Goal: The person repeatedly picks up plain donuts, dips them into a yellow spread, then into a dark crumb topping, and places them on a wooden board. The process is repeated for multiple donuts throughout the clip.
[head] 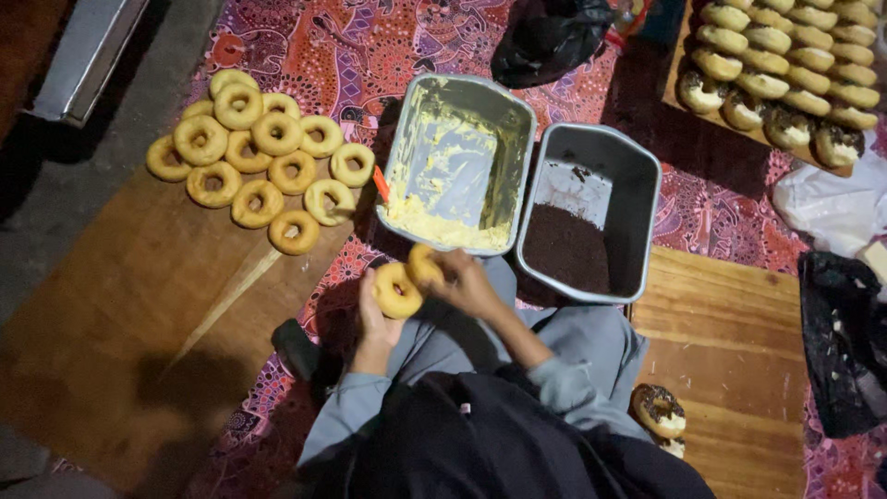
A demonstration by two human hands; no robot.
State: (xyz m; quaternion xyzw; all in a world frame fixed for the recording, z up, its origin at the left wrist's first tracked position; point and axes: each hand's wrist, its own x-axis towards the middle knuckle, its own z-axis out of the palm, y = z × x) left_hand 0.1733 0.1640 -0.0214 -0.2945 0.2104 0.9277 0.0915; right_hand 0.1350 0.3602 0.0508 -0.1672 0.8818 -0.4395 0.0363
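Observation:
My left hand (372,325) holds a plain ring donut (396,291) upright by its lower edge. My right hand (468,283) grips a second donut (426,264) that touches the first, just below the near rim of a metal tray (517,115) smeared with pale yellow cream. To its right stands a second metal tray (637,176) with dark crumbs heaped in its near half. Both hands hover over my lap in grey sleeves.
Several plain donuts (254,157) lie piled on a wooden board (120,305) at left. Rows of coated donuts (785,65) fill a board at top right. One coated donut (658,409) rests on a wooden board (730,351) by my right knee. Black bags (845,342) and a white bag (832,208) lie at right.

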